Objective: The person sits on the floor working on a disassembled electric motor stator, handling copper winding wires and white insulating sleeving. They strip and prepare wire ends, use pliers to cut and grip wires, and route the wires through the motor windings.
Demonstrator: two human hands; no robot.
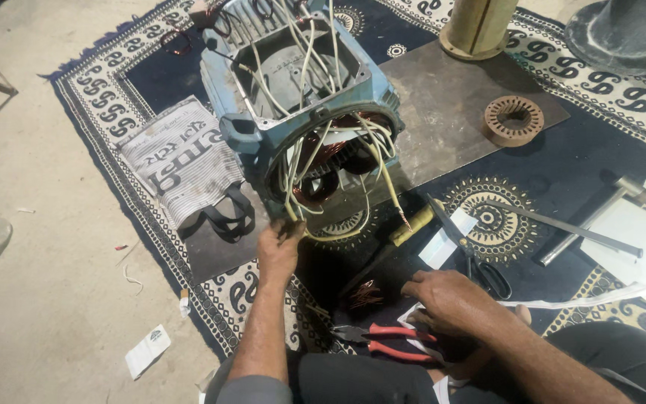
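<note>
A blue electric motor housing (300, 90) lies on a patterned rug, its open end facing me with copper windings (321, 161) and several cream sleeved wires (304, 168) hanging out. My left hand (278, 247) reaches up to the lower rim of the housing and grips one of the cream wires. My right hand (450, 299) rests low over white paper pieces near my lap, fingers curled; whether it holds anything I cannot tell. Red-handled pliers (386, 340) lie just left of it.
A screwdriver with a yellow handle (409, 224), scissors (480, 265), a hammer (588, 221), a round rusty lamination ring (514, 118), a printed bag (181, 157), a small copper coil (364, 293) and a wooden cylinder (476, 26) lie around on the rug and metal plate (450, 105).
</note>
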